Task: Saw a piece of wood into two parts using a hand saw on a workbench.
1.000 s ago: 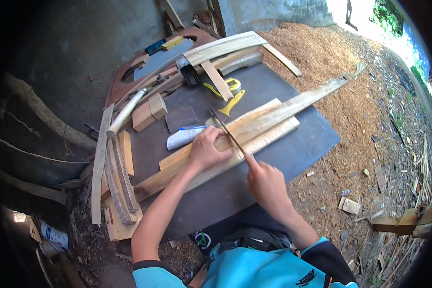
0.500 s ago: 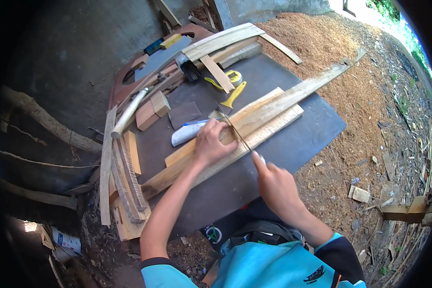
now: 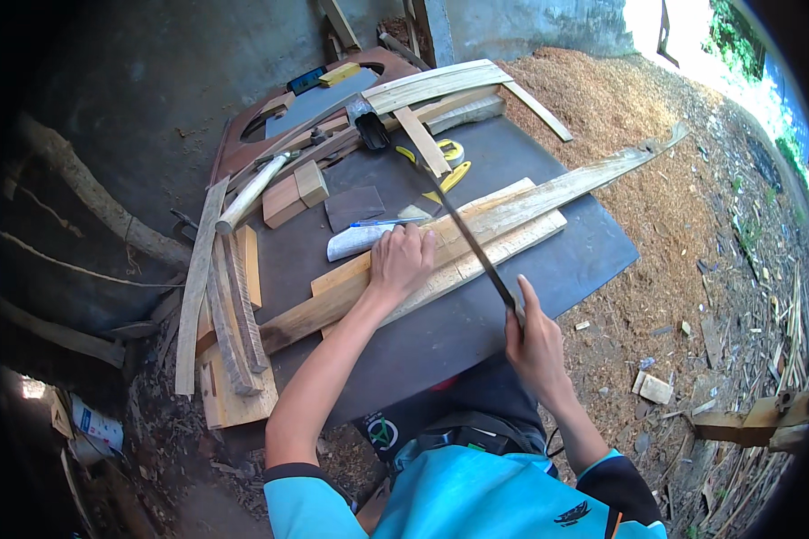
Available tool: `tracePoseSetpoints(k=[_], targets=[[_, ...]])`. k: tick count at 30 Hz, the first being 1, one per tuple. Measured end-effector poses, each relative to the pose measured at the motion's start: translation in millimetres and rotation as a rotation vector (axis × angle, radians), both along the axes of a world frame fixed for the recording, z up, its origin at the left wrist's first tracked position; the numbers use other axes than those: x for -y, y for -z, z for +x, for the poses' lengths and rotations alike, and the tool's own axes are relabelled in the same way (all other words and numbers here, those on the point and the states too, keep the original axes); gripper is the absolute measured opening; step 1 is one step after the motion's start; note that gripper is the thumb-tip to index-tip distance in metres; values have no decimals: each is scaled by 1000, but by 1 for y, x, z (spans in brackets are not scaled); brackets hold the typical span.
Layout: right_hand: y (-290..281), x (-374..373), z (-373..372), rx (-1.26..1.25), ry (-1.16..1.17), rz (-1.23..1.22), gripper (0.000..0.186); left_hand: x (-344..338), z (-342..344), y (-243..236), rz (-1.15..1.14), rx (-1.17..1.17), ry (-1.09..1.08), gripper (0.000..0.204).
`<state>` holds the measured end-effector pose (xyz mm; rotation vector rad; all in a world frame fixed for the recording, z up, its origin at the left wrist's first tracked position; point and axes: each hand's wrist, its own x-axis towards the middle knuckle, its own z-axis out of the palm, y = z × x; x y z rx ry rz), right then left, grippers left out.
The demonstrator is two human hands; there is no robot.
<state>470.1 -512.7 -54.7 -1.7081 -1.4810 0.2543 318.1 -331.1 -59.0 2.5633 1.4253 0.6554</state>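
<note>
Gripped an apparent saw (image 3: 481,254) in the right hand (image 3: 539,346), with fingers wrapped round its near end, and slanted it over a long plank (image 3: 548,199), contact unclear. Pressed the left hand (image 3: 404,262) onto that plank, left of the saw, with fingers close together, though impossible to tell whether hooked over an edge. Needed, probably, firm weight there against the boards (image 3: 530,235) beneath on the dark surface (image 3: 584,260), straight even strokes, and fingers well clear of the saw.
</note>
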Motion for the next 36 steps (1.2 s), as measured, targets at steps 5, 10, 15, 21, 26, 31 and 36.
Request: tracePoseSetpoints(k=[5, 10, 15, 21, 26, 31, 36], targets=[[26, -66, 5, -25, -63, 189, 28, 0, 5, 2, -2, -36, -63, 39], [12, -95, -17, -140, -133, 16, 28, 11, 7, -4, 12, -11, -112, 40], [28, -112, -24, -138, -196, 243, 40, 16, 8, -8, -11, 19, -104, 42], [22, -120, -23, 27, -150, 197, 47, 16, 11, 1, 182, 12, -131, 35], [25, -114, -25, 51, -147, 247, 52, 17, 13, 2, 284, 49, -148, 33], [26, -109, -25, 65, -155, 210, 52, 17, 12, 11, 324, 19, -156, 31], [39, -113, -25, -38, -197, 253, 52, 24, 5, 10, 516, 58, -88, 25]])
